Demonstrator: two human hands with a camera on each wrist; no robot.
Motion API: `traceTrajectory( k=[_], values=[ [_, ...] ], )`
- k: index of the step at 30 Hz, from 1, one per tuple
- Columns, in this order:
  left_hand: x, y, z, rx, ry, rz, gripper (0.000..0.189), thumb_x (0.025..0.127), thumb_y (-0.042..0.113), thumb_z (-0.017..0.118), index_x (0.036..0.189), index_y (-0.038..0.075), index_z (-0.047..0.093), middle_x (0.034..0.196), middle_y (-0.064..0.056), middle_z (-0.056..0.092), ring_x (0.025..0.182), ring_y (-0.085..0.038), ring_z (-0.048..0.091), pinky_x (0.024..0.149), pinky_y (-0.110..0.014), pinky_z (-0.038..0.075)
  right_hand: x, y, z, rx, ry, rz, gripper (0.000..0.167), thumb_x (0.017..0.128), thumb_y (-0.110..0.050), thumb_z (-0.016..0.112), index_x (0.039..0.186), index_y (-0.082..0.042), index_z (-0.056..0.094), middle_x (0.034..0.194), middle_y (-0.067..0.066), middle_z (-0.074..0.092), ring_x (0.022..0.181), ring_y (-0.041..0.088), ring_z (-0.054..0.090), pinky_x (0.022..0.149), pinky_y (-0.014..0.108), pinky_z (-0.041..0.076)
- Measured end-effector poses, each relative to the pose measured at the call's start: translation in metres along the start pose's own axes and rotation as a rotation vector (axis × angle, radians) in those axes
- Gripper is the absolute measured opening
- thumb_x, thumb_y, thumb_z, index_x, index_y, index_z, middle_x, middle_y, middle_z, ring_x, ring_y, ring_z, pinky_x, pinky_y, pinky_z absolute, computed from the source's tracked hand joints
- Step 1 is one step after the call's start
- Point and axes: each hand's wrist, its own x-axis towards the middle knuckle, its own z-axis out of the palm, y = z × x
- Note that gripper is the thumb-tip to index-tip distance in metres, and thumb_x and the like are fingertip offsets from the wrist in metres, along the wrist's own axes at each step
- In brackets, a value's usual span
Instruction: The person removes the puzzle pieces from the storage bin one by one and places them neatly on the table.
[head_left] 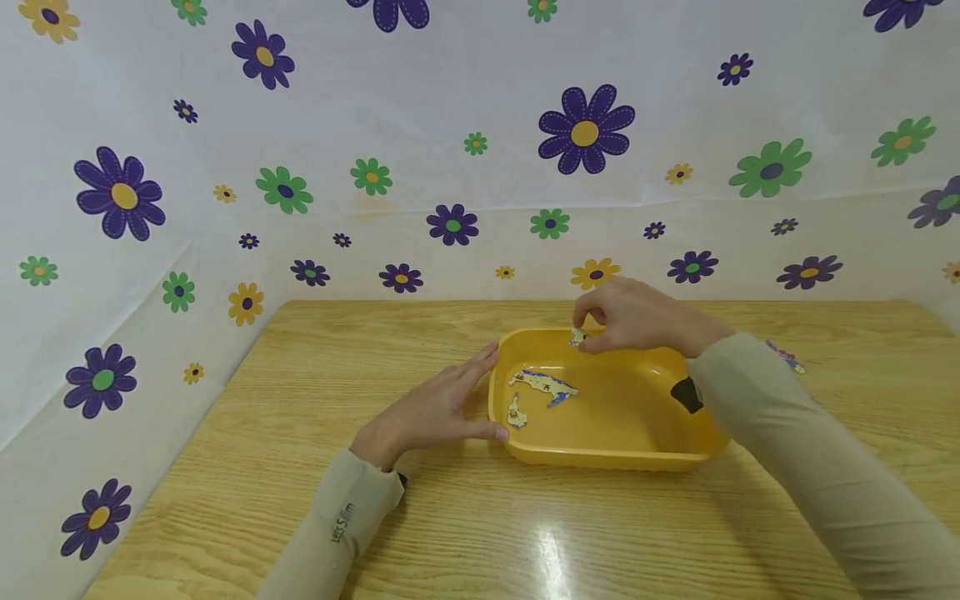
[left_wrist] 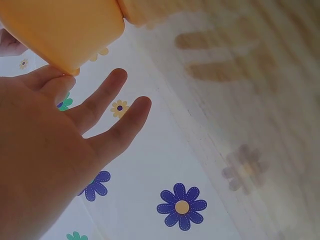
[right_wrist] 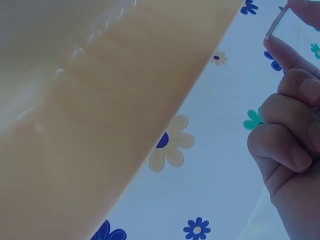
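Note:
A yellow plastic tub (head_left: 615, 457) stands on the wooden table. My left hand (head_left: 435, 410) rests against its left end, fingers spread and nearly straight, thumb at the near corner; the left wrist view shows fingers (left_wrist: 112, 90) beside the tub (left_wrist: 75, 30). Over the tub's far side, my right hand (head_left: 633, 315) pinches a small flat cream-coloured piece (head_left: 577, 337) between thumb and index finger. The right wrist view shows this thin piece (right_wrist: 276, 22) edge-on, the other fingers (right_wrist: 282, 120) curled. Inside the tub lie a long cream-and-blue flat piece (head_left: 543, 383) and a smaller one (head_left: 517, 413).
Another flat piece (head_left: 786, 357), pinkish and blue, lies on the table (head_left: 300, 467) right of the tub, partly behind the right sleeve (head_left: 810, 442). A dark patch (head_left: 687, 395) shows by the right cuff. A white flower-patterned cloth (head_left: 465, 100) hangs behind and at the left.

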Motion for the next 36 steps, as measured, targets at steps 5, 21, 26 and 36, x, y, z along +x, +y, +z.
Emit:
traceTrajectory(
  k=[5,21,26,36],
  values=[
    [-0.001,0.0,0.0,-0.001,0.007,0.01,0.106,0.087,0.053,0.076,0.163,0.007,0.017,0.17,-0.005,0.008,0.153,-0.024,0.015,0.122,-0.05,0.018,-0.006,0.005,-0.003,-0.002,0.006,0.047,0.021,0.083,-0.02,0.078,0.098,-0.005,0.075,0.064,-0.003,0.043,0.063,0.016,0.04,0.062,0.032,0.03],
    [0.0,-0.001,0.0,0.027,0.019,0.016,0.104,0.087,0.05,0.077,0.162,0.005,0.02,0.169,-0.006,0.011,0.153,-0.026,0.018,0.121,-0.052,0.019,-0.024,0.023,-0.015,0.042,0.037,0.11,0.021,0.084,-0.018,0.081,0.097,-0.002,0.075,0.06,-0.005,0.037,0.057,0.013,0.036,0.056,0.029,0.027],
    [0.0,0.0,0.001,0.055,0.03,0.016,0.103,0.087,0.05,0.078,0.161,0.004,0.023,0.169,-0.005,0.013,0.153,-0.028,0.02,0.12,-0.056,0.02,-0.029,0.027,-0.02,0.042,0.042,0.133,0.021,0.084,-0.017,0.081,0.098,-0.002,0.075,0.06,-0.003,0.038,0.057,0.014,0.037,0.054,0.028,0.027],
    [-0.001,0.001,0.0,0.082,0.023,0.021,0.103,0.088,0.05,0.077,0.162,0.003,0.021,0.169,-0.006,0.012,0.154,-0.03,0.015,0.122,-0.057,0.01,-0.044,0.04,-0.022,0.013,0.032,0.167,0.022,0.085,-0.02,0.08,0.097,-0.002,0.075,0.06,-0.004,0.038,0.059,0.014,0.037,0.056,0.028,0.027]
  ],
)
